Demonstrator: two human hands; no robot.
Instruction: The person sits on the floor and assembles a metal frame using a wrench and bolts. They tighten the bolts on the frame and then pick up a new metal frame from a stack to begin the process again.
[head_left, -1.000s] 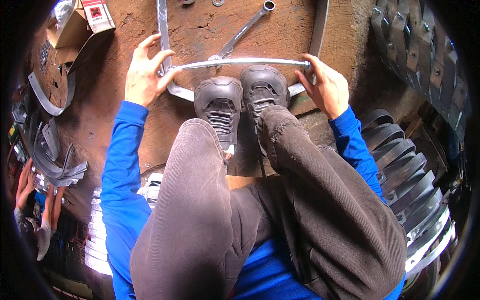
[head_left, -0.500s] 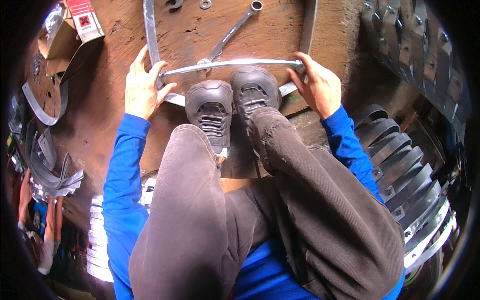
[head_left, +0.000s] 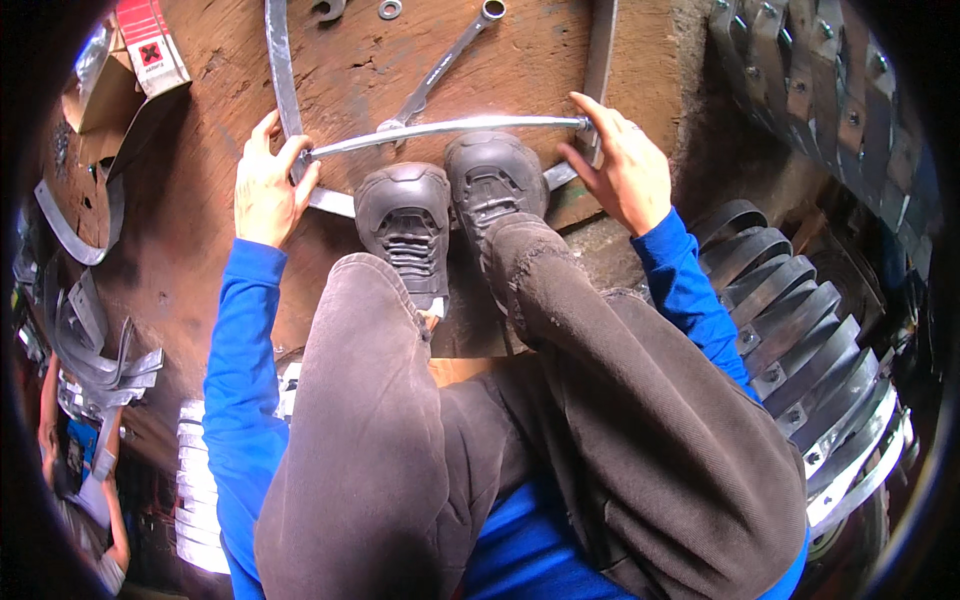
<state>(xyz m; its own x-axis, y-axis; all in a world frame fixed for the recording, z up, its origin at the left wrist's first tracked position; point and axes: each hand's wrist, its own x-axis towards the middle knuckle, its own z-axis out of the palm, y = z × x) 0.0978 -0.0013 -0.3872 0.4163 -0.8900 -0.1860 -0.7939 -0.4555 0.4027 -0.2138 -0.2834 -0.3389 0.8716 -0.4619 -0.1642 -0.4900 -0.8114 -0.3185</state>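
Note:
A bent U-shaped flat metal strap (head_left: 281, 70) lies on the wooden board, its curved end passing under the toes of my dark shoes (head_left: 405, 205). Across its two sides runs a shiny metal rod (head_left: 450, 127), with a nut visible near each end. My left hand (head_left: 265, 190) grips the strap's left side at the rod's end, fingers outside and thumb inside. At the opposite end, my right hand (head_left: 630, 170) holds the strap's right side around the joint, fingers and thumb curled about it. Beyond the rod rests a combination wrench (head_left: 440, 72).
A washer (head_left: 390, 9) and another wrench end (head_left: 327, 10) lie at the far edge. An opened cardboard box (head_left: 150, 60) stands far left, above curved metal strips (head_left: 85, 330). Stacked bent straps (head_left: 790, 310) fill the right. At lower left, another person's arm (head_left: 115, 520) shows.
The whole view has shifted slightly, so the board and strap appear further left. Both hands keep their places at the rod's ends. At lower left the other person's arms have moved.

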